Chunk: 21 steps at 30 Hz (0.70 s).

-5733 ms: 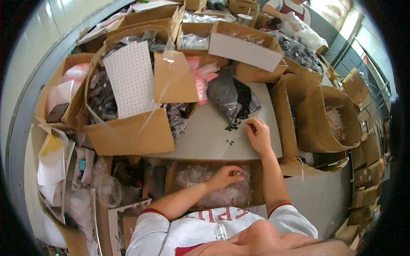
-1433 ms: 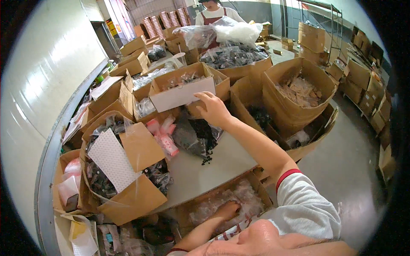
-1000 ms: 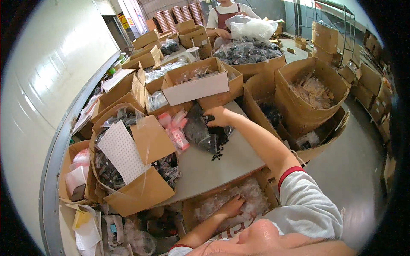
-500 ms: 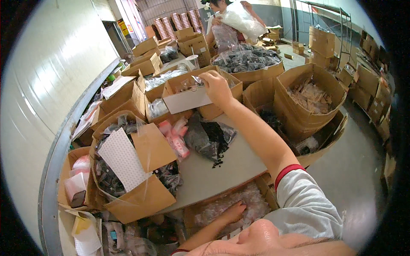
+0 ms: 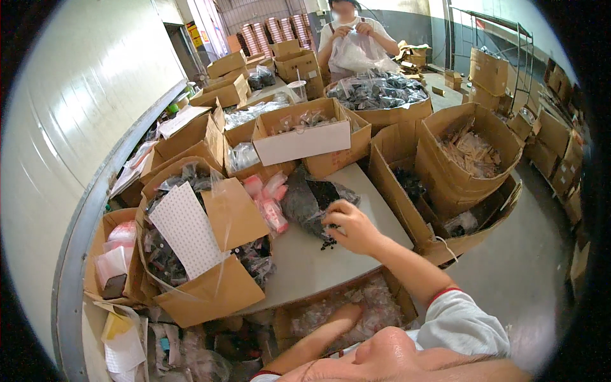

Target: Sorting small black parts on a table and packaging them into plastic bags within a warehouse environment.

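My right hand (image 5: 352, 227) is over the near end of a pile of small black parts (image 5: 323, 193), its fingers bent and drawn together; what they hold, if anything, is too small to make out. The parts spill from a clear plastic bag (image 5: 301, 202) lying on the table. Low in the view, my left hand (image 5: 349, 313) rests in a cardboard box (image 5: 282, 326) of small clear plastic bags (image 5: 380, 303). Its fingers are hidden among the bags. Beside the black parts lie pink-and-white packets (image 5: 270, 207).
A white-fronted carton (image 5: 304, 148) of small bags stands across the pile. At left, a large carton (image 5: 219, 296) holds bagged black parts under a dotted sheet (image 5: 184, 232). Tall cartons (image 5: 445, 184) line the right. Beyond, a person (image 5: 359, 48) holds a clear plastic bag.
My right hand has come back from the white-fronted carton to the black parts. My left hand stays in the box of bags. The person opposite has turned toward the table, lowering their bag.
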Each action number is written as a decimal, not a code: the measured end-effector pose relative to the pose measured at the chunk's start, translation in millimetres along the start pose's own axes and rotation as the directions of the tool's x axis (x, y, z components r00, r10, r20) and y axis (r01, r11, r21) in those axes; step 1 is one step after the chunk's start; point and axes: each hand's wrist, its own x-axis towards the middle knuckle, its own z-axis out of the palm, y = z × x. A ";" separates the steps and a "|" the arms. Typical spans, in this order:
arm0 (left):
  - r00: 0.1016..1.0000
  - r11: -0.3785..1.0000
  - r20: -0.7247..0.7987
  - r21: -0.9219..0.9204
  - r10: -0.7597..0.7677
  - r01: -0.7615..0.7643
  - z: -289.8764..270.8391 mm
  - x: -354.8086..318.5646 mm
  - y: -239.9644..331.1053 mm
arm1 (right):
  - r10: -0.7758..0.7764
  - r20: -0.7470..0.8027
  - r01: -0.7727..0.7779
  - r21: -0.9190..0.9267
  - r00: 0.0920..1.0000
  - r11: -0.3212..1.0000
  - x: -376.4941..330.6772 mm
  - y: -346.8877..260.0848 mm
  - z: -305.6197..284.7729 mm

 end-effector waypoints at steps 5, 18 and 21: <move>0.962 0.952 -0.203 -0.208 0.184 -0.226 -5.8 -11.6 -6.2 | 0.108 -0.047 -0.106 0.054 0.993 0.993 -67.4 -7.9 4.7; 0.761 0.787 -0.559 -0.283 0.329 -0.548 -8.6 -11.2 -1.7 | 0.192 -0.171 -0.184 0.058 0.966 0.981 -83.3 0.4 17.1; 0.769 0.804 -0.461 -0.176 0.443 -0.568 -2.9 -5.0 -17.1 | 0.211 -0.137 -0.206 0.050 0.968 0.977 -89.3 -2.2 20.1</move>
